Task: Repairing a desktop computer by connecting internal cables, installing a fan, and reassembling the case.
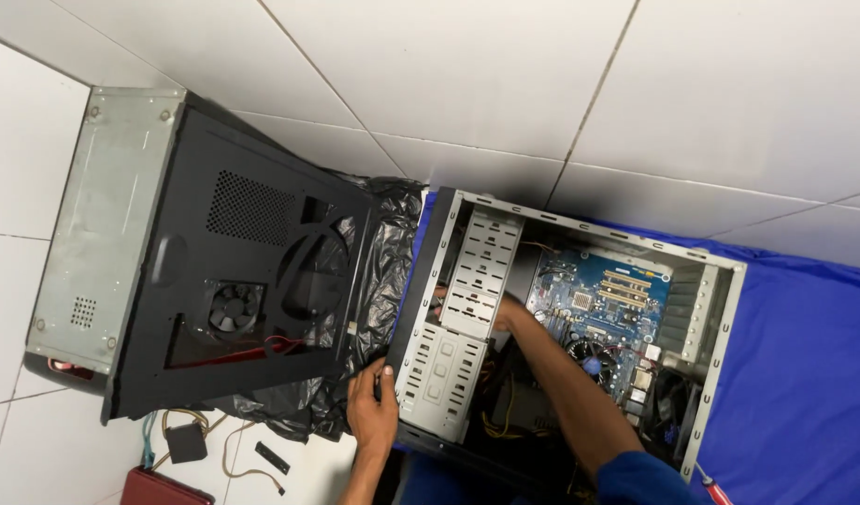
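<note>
Head view: left hand (372,409) grips open PC case (430,281) front edge; right hand (494,309) inside, grip unclear.

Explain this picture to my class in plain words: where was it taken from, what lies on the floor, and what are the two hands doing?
The picture comes from a camera worn on a person's head, looking down at their own bare hands. On the white tiled floor lies an open computer case, resting on a blue cloth. Inside it you can see a blue circuit board and metal drive bays. The left hand grips the front edge of the case. The right hand reaches inside, by the drive bays; its fingers are mostly hidden, so whether it holds anything cannot be told. To the left stands a second case with its black side panel leaning on it, over a black plastic bag. Small parts and cables lie near the bottom edge.
</note>
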